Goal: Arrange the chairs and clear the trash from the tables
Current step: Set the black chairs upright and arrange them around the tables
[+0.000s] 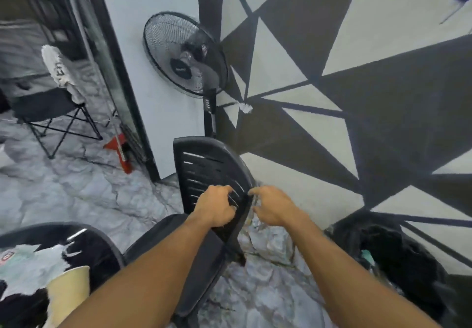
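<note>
Black chair (pixel 204 169), left hand (pixel 214 206) grip closed on its backrest, right hand (pixel 272 207) at its edge, grip unclear

Left hand (pixel 213 206) grips the slatted back of the black plastic chair (pixel 204 164); right hand (pixel 272 206) curls at its right edge, contact unclear. Standing fan (pixel 185 52) behind it, cluttered round bench (pixel 102 233) lower left.
</note>
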